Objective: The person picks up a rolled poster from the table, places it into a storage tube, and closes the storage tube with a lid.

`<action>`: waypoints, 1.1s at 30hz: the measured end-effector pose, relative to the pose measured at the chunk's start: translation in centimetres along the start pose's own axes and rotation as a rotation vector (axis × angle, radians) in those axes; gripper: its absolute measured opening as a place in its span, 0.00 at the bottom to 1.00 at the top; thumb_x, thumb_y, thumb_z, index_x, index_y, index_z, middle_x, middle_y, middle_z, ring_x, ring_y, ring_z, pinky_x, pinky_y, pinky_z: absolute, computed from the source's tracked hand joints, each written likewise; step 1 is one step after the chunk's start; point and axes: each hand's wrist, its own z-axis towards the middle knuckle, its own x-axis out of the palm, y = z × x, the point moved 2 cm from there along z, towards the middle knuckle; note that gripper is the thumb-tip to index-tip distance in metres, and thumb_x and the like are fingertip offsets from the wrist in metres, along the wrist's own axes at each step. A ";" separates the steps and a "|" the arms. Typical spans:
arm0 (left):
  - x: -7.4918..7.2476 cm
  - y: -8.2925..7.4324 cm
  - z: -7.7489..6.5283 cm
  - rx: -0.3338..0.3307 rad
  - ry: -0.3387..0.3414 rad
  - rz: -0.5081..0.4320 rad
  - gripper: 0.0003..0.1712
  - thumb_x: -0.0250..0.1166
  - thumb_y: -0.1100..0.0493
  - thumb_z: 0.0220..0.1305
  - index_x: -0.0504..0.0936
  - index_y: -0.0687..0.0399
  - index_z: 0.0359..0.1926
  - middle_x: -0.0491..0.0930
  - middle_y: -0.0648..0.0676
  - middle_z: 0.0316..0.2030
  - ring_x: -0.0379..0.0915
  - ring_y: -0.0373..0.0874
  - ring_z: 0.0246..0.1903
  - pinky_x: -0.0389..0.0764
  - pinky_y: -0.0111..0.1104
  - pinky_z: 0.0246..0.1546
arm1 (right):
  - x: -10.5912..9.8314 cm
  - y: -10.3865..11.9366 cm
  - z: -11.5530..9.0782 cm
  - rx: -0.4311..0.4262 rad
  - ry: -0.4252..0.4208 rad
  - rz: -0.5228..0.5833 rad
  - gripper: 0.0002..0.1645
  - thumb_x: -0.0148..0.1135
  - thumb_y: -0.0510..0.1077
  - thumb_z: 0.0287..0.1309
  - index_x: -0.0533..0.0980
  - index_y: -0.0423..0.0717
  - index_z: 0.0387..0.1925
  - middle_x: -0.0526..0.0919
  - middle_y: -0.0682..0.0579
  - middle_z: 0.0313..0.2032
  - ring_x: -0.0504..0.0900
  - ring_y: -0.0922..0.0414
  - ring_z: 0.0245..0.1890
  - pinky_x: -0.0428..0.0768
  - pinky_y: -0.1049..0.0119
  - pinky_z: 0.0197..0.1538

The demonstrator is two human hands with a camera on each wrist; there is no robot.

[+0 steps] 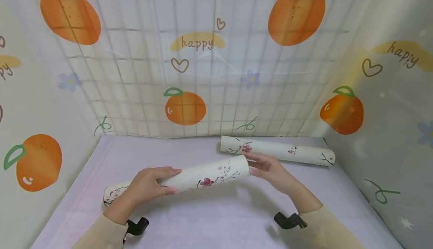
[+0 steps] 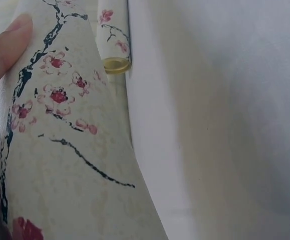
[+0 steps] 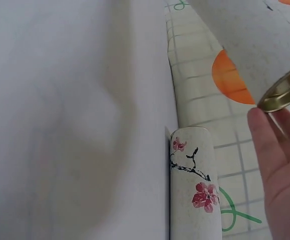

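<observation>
A long cream tube [image 1: 203, 174] printed with plum blossoms slants across the middle of the table, its right end raised above its shadow. My left hand [image 1: 149, 185] grips it near its left part, thumb on the near side and fingers over the top. At the tube's right end is my right hand [image 1: 274, 170], with fairly straight fingers. In the right wrist view a fingertip touches the gold metal rim [image 3: 274, 103] of that end. A second tube [image 1: 277, 150] with the same print lies at the back right, behind the right hand.
A pale lilac cloth [image 1: 203, 222] covers the table. Sheets printed with oranges hang at the back and both sides, with a wire grid [image 1: 135, 72] showing through the back one. Dark wrist straps [image 1: 138, 226] sit at both sleeves.
</observation>
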 end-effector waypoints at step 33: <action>-1.6 3.8 -1.0 -0.216 0.030 0.062 0.35 0.75 0.33 0.49 0.81 0.27 0.61 0.82 0.46 0.57 0.77 0.51 0.59 0.77 0.51 0.57 | -2.7 3.7 -2.8 0.037 -0.147 -0.482 0.27 0.63 0.43 0.68 0.73 0.41 0.65 0.73 0.42 0.66 0.78 0.44 0.60 0.81 0.60 0.57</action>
